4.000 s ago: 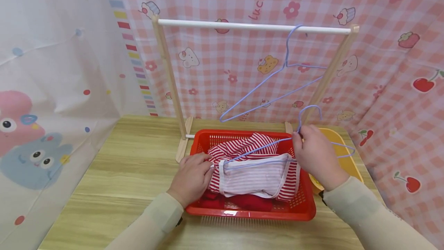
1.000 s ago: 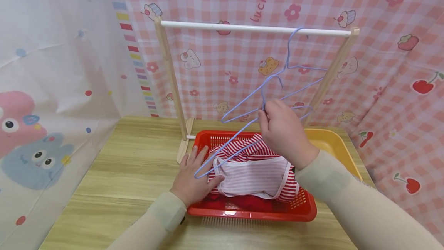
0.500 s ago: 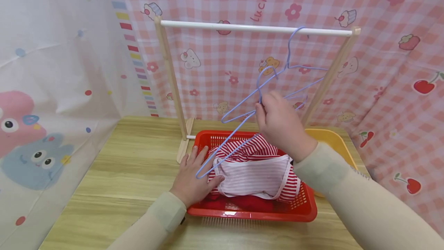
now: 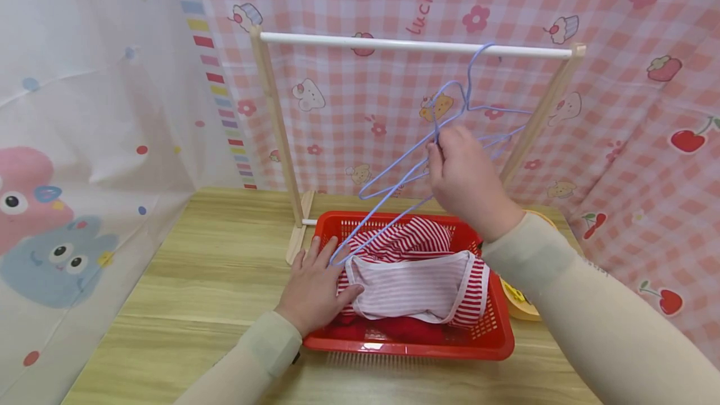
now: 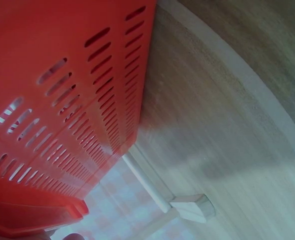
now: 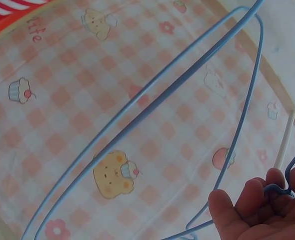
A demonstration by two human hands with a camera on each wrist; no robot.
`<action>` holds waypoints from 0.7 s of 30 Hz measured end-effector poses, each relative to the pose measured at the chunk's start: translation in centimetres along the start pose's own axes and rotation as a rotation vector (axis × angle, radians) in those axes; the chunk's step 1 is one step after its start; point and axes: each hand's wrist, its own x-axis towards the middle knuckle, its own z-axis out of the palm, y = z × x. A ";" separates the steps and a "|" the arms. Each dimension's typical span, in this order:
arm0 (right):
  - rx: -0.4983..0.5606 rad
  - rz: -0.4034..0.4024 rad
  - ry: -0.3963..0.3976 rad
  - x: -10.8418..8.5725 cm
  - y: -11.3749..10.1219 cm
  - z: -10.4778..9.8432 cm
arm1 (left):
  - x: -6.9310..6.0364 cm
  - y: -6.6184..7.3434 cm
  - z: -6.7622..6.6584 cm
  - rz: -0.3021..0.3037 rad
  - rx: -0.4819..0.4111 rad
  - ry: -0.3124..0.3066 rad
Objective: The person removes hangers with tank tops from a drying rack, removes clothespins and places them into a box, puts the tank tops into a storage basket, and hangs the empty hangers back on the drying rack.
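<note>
A blue wire clothes hanger (image 4: 377, 212) slants over the basket; my right hand (image 4: 471, 177) pinches it near its neck, just under the hook. In the right wrist view, curled fingers (image 6: 225, 212) hold the hanger wire. My left hand (image 4: 315, 292) lies with spread fingers on the left rim of the red basket (image 4: 405, 347), its thumb over a red-and-white striped garment (image 4: 410, 286). The held hanger's lower left end comes close to that hand. Another blue hanger (image 4: 469, 74) hangs from the rack's white bar (image 4: 365, 42), behind the held one.
Wooden posts (image 4: 275, 124) carry the bar behind the basket. A yellow tray (image 4: 523, 311) stands at the right, partly hidden by my right arm. Dark red cloth (image 4: 405, 330) lies under the garment. The left wrist view shows the basket's slotted wall (image 5: 102, 90) and a rack foot (image 5: 192, 207).
My right hand has lifted the hanger from over the garment, up and leftward, then towards the rack bar. The left hand's fingers have spread on the basket rim. The striped garment stays put.
</note>
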 end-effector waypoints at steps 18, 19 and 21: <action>-0.012 0.094 0.009 2.2 1.2 -2.4 | 0.1 0.0 0.0 -0.027 -0.005 -0.029; -0.013 0.101 0.008 2.3 1.3 -2.6 | 0.1 0.0 0.0 -0.027 -0.006 -0.029; -0.008 0.118 0.003 2.6 1.5 -2.8 | 0.1 0.0 0.0 -0.028 -0.009 -0.030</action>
